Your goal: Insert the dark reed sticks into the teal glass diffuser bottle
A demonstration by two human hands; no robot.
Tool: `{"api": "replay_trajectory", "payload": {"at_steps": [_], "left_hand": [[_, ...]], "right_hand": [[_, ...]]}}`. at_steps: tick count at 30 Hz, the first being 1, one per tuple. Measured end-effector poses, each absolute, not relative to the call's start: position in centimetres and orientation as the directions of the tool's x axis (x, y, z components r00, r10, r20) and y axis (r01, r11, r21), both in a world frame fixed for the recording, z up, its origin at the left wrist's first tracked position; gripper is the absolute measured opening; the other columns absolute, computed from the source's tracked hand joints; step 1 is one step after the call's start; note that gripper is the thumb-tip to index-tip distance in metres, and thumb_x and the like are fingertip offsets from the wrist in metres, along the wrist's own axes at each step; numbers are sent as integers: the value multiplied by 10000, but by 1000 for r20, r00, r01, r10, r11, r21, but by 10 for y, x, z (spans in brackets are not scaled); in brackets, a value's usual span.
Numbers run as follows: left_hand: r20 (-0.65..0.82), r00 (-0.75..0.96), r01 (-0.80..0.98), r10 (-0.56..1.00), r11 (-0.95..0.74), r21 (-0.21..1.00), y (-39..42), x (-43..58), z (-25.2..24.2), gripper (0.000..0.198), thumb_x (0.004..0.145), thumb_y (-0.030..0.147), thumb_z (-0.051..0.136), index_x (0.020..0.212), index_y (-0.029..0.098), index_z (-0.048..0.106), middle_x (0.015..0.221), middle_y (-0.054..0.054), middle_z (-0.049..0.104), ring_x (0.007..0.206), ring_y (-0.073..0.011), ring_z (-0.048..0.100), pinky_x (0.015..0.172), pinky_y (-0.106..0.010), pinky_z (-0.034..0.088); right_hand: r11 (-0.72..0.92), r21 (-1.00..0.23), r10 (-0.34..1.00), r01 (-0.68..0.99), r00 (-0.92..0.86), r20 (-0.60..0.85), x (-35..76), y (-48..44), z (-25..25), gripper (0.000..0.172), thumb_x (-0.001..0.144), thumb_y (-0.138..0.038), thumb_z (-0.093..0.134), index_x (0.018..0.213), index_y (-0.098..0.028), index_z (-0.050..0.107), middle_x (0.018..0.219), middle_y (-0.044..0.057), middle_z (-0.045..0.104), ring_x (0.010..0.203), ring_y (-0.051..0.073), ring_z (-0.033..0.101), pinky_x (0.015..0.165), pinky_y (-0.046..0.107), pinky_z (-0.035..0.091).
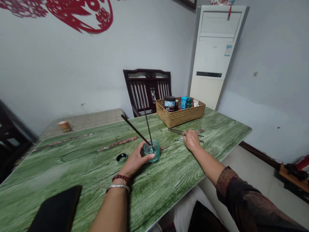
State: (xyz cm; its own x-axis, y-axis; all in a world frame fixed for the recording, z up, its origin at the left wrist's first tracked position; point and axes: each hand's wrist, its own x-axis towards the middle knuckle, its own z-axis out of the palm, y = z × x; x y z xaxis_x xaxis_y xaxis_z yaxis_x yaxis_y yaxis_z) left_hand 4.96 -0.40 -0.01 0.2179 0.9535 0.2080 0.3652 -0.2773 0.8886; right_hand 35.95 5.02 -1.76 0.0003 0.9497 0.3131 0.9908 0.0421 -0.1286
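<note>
My left hand [138, 158] is wrapped round a blue-green glass diffuser bottle [156, 151] standing on the green table. Two dark reed sticks [136, 130] lean out of the bottle's neck, one tilted left and one nearly upright. To the right, my right hand [191, 140] rests low over several more reed sticks [175, 130] lying on the tabletop. Its fingers are bent down at the sticks, and the fingertips are partly hidden behind the hand. Left of the bottle lies a black ring-shaped cap [121, 157].
Behind my right hand stands a woven basket [183, 116] with jars and bottles. A black flat object [58, 206] lies at the table's front left. Beyond the table are a dark wooden chair [149, 87] and a white air conditioner [212, 51].
</note>
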Motion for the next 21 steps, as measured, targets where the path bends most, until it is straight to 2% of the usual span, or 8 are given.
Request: {"api": "replay_trajectory", "payload": {"at_steps": [3, 8, 16, 21], "left_hand": [[215, 210, 368, 954, -281, 886, -4, 50, 0, 784, 638, 590, 829, 1282, 189, 631, 1254, -134, 767, 1189, -368, 704, 1102, -504, 504], [208, 225, 348, 952, -278, 895, -3, 49, -2, 774, 650, 575, 826, 1288, 188, 620, 1267, -137, 763, 1190, -360, 703, 1102, -497, 504], [206, 210, 369, 956, -273, 889, -3, 49, -1, 791, 636, 592, 830, 1288, 192, 629, 1246, -133, 770, 1168, -362, 709, 1088, -502, 509], [200, 222, 366, 954, -272, 890, -3, 49, -2, 802, 653, 588, 825, 1308, 178, 610, 1277, -151, 756, 1194, -360, 698, 1105, -496, 496]], "right_hand": [[34, -126, 950, 991, 7, 311, 359, 50, -17, 367, 1032, -237, 507, 1301, -195, 752, 1220, 156, 702, 1172, 275, 609, 998, 349, 421], [21, -90, 963, 996, 4, 269, 359, 50, -19, 366, 1035, -220, 485, 1251, -168, 775, 1195, 172, 707, 1151, 287, 627, 963, 358, 435], [35, -105, 964, 994, -6, 265, 358, 49, -17, 356, 1036, -217, 494, 1277, -163, 750, 1217, 167, 719, 1144, 276, 650, 967, 359, 439], [42, -84, 969, 996, -20, 245, 358, 49, -15, 293, 1022, -258, 561, 1183, -161, 785, 1190, 166, 740, 1141, 287, 666, 942, 352, 445]]}}
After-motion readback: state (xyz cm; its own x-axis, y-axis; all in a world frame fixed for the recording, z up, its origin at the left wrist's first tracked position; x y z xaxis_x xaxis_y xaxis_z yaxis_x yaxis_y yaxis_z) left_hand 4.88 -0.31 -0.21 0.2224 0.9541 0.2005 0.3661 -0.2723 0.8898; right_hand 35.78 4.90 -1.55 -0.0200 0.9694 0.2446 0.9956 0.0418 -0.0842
